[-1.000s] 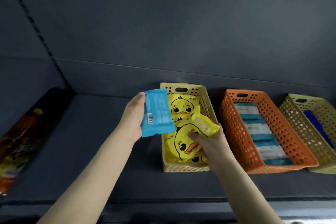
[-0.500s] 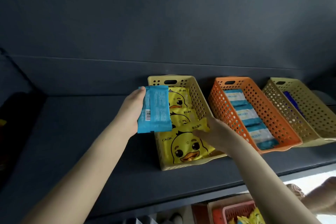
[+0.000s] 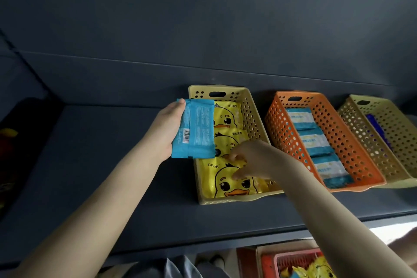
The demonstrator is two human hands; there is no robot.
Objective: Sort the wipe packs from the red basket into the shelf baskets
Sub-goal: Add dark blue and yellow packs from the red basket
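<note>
The left hand [image 3: 165, 131] is gripping a blue wipe pack [image 3: 195, 128], thumb along its left edge, holding it upright just above the shelf [image 3: 101, 165] at the left wall of the yellow basket [image 3: 237, 200]. The pack is showing its printed back with a barcode low down.

Three yellow duck packs are lying in a row inside that basket: a far one [image 3: 226, 117], a middle one [image 3: 229, 142] and a near one [image 3: 222, 187]. The right hand [image 3: 252, 160] is reaching into the basket with its fingers curled, and its fingertips [image 3: 237, 175] are touching the near duck pack; whether they are pinching it or only resting on it I cannot tell.

Just right of it, an orange basket [image 3: 279, 128] is holding a row of blue-and-white packs [image 3: 313, 142]. Further right, a second yellow basket [image 3: 361, 133] is holding something dark blue [image 3: 376, 128].

Below the shelf's near edge, the red basket [image 3: 291, 263] is showing, with more yellow packs [image 3: 320, 266] in it.
</note>
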